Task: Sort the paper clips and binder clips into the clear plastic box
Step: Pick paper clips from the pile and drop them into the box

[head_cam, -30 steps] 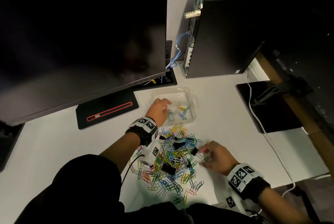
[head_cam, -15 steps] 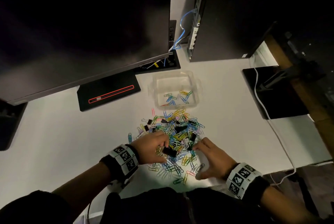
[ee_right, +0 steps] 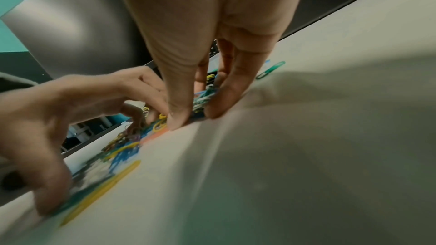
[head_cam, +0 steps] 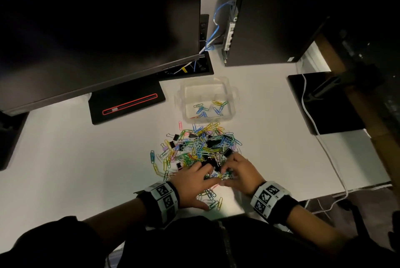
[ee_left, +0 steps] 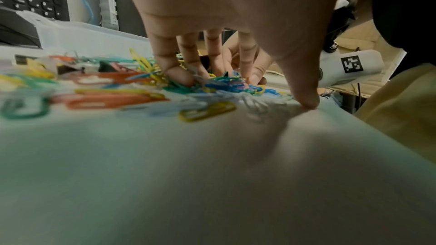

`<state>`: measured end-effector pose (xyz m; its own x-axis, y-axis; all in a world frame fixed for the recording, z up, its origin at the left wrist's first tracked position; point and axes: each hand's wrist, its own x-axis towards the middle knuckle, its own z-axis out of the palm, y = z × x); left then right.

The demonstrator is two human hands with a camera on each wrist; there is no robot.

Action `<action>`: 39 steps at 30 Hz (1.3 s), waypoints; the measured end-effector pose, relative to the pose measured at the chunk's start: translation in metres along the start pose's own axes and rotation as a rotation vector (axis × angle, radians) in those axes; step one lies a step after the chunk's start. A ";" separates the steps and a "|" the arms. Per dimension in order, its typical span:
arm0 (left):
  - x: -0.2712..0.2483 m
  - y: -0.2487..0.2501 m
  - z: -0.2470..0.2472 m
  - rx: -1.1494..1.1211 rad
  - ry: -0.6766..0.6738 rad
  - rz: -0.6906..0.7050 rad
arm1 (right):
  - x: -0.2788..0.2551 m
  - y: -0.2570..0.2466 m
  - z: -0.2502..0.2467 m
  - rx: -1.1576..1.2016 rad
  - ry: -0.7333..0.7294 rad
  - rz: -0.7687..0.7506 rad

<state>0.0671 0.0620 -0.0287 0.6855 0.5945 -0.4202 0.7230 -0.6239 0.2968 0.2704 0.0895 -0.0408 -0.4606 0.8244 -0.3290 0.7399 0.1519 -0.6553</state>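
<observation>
A heap of coloured paper clips mixed with black binder clips lies on the white table. Behind it stands the clear plastic box, with a few paper clips inside. Both hands are at the near side of the heap, close together. My left hand has its fingers down on the clips and its thumb spread apart on the bare table. My right hand pinches a small clump of paper clips between thumb and fingers.
A large dark monitor and its base stand at the back left, a black computer tower at the back right. A black pad and a white cable lie to the right. The table's front edge runs just under my wrists.
My left hand came back from the clear box to the near side of the heap. The right hand moved left, and both hands have drawn together over the clips.
</observation>
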 end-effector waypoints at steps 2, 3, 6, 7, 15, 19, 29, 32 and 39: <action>0.001 0.003 0.000 -0.007 0.042 -0.022 | -0.002 -0.002 0.000 0.009 -0.008 -0.001; 0.002 0.003 0.001 -0.007 0.064 -0.020 | -0.003 -0.002 -0.001 0.003 -0.017 -0.002; 0.007 0.002 0.004 -0.008 0.113 -0.037 | -0.003 -0.004 -0.007 -0.046 -0.035 -0.006; 0.008 0.002 0.004 -0.013 0.128 -0.055 | -0.003 -0.005 -0.009 -0.060 -0.039 -0.006; 0.011 -0.008 0.000 -0.268 0.236 -0.082 | 0.001 -0.005 -0.021 -0.080 -0.023 0.062; 0.003 -0.016 -0.024 -0.494 0.191 -0.180 | 0.002 -0.004 -0.024 -0.084 -0.006 0.047; 0.011 -0.059 -0.073 -0.846 0.412 -0.305 | 0.007 -0.011 -0.016 -0.148 -0.160 0.043; 0.024 -0.078 -0.088 -0.917 0.517 -0.363 | 0.008 -0.012 -0.017 -0.191 -0.165 0.020; 0.061 -0.102 -0.102 -1.228 0.676 -0.393 | 0.011 -0.010 -0.030 -0.037 -0.094 0.120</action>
<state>0.0438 0.2138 0.0032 0.0884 0.9581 -0.2723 0.2486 0.2435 0.9375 0.2730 0.1134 -0.0174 -0.4107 0.7832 -0.4667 0.8089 0.0769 -0.5829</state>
